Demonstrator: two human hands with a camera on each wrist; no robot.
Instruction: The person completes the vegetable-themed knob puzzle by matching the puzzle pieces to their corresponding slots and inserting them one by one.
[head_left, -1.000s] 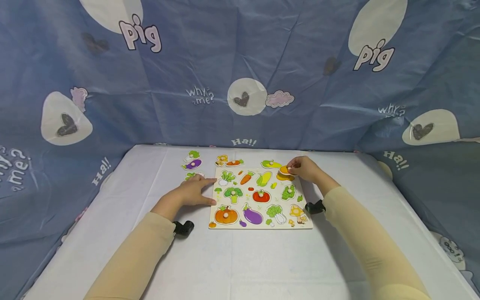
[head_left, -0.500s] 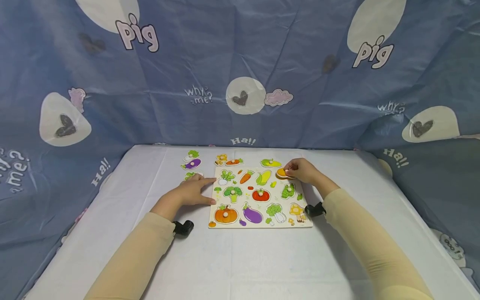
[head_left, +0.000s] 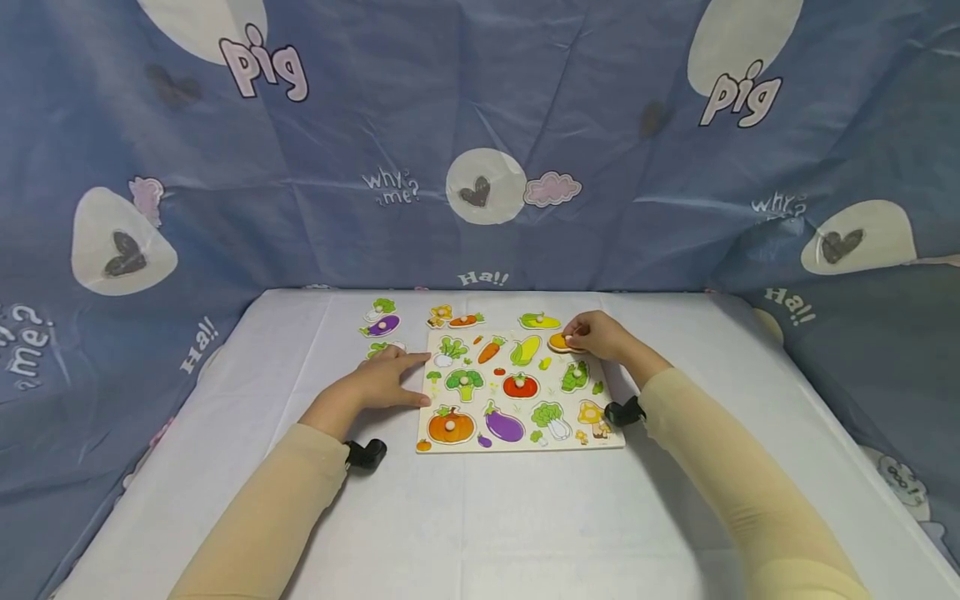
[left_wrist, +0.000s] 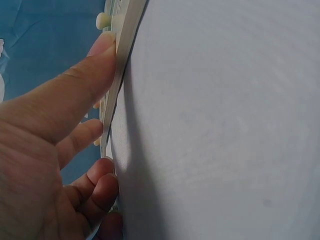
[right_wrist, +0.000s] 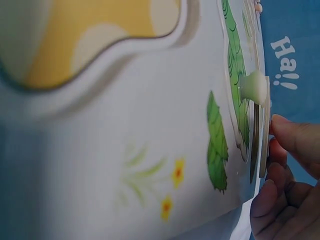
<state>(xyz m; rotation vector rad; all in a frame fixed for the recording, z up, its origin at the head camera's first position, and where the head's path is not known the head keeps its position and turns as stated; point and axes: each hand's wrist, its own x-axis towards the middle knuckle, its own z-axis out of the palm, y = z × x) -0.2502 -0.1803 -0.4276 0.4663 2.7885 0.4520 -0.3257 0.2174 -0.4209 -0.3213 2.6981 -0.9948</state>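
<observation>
A vegetable peg puzzle board point(head_left: 550, 388) lies flat on the table. At its far right corner, my right hand point(head_left: 602, 337) pinches an orange oval puzzle piece point(head_left: 557, 342) over the board. In the right wrist view this piece is edge-on, beside the thumb and fingertips. My left hand point(head_left: 384, 383) rests at the board's left edge, thumb and index finger spread and touching it. On the board sit a pumpkin piece point(head_left: 438, 427), a broccoli piece point(head_left: 474, 377), a tomato piece point(head_left: 530, 386) and a green leafy piece point(head_left: 575, 382), each with a knob.
Behind the board lie a corn piece point(head_left: 543, 321), a carrot piece point(head_left: 467, 321) and a mushroom piece point(head_left: 441, 312). An eggplant piece point(head_left: 385, 324) and a leafy vegetable piece point(head_left: 384, 307) lie at the back left. Another green piece point(head_left: 377, 349) is partly behind the left hand.
My right hand has brought the orange piece down and slightly left, from above the far right corner to close over the board. The left hand stays at the board's edge.
</observation>
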